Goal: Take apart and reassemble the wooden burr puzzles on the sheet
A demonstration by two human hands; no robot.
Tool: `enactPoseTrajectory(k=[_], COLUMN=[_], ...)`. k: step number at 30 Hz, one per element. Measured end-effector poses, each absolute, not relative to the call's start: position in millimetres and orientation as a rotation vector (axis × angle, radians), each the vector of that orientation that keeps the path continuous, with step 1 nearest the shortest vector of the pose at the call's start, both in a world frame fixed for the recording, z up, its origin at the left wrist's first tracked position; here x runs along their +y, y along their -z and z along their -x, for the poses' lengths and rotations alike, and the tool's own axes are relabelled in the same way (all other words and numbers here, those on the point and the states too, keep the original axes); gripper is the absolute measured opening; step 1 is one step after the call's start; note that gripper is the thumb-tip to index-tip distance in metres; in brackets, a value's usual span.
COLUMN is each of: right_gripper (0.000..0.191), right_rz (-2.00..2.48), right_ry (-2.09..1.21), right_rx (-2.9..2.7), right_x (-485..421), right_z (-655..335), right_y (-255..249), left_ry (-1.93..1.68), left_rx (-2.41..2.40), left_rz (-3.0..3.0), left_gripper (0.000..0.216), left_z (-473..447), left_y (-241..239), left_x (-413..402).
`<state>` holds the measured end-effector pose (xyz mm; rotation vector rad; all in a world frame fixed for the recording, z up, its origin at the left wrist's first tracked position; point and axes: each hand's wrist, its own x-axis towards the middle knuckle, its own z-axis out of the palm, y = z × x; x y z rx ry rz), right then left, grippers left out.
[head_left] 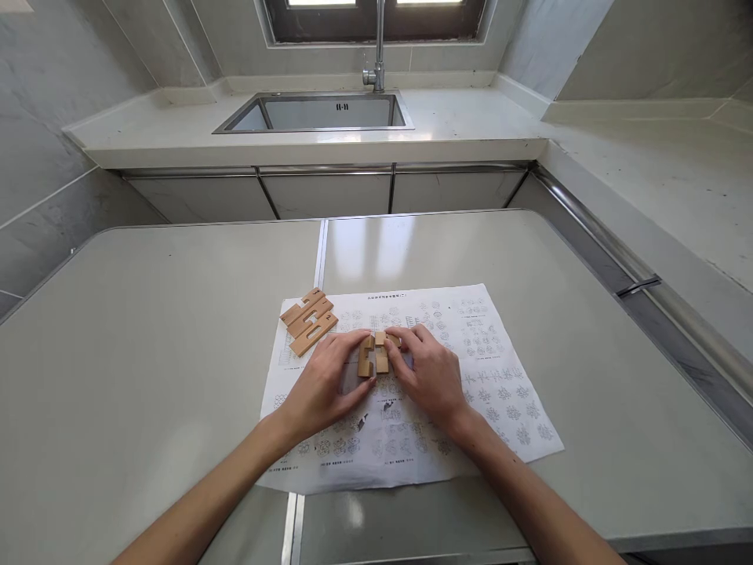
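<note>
So we've got both hands busy in the middle of a printed sheet (pixel 494 353) on the table (pixel 147 353). Our left hand (pixel 329 377) has a notched wooden block (pixel 365 358) pinched end to end, fingers on the far end and thumb on the near one. Our right hand (pixel 431 369) grips a paler wooden piece (pixel 382 361) just to the right of it, thumb and fingertips closed over its far right part. The hands are a little apart, with the wood between them. Can't tell if the two bits touch at the far end.

Our read: this is the fitting-together stage, checking one shape against the other. The next move probably calls for squaring the pieces up so notch meets solid wood, then easing them in without forcing.

Looks-wise, the left block is warm brown with a squarish bite cut out of its right side. The right piece is lighter, and seems to have another bit behind it (fingers hide most of that).

Far left on the sheet, three flat slotted pieces (pixel 314 335) lie side by side at a slant, the nearest seemingly marked 2. The sheet's little line drawings are too small for us to read.
</note>
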<state>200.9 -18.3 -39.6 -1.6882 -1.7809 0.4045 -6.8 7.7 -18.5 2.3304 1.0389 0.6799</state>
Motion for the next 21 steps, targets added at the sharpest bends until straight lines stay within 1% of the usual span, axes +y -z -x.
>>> enactPoseTrajectory(k=[5,10,21], right_gripper=[0.028,0.027,0.026], right_rz=[1.634,1.538,1.488], right_ry=[-0.442,-0.56,-0.665], right_rx=[-1.829,-1.808,-1.798], right_x=[-19.2,-20.2,-22.2], right_z=[-200.2,-199.4,-199.6], right_y=[38.3,37.2,32.4], left_ry=[-0.687,-0.667,-0.693], left_rx=[0.982,0.981,1.042], left_rz=[-2.372,-2.36,-2.367], left_gripper=[0.063,0.068,0.058], left_z=[7.0,7.5,4.1], left_y=[19.6,20.3,15.4], left_x=[8.2,8.2,6.0])
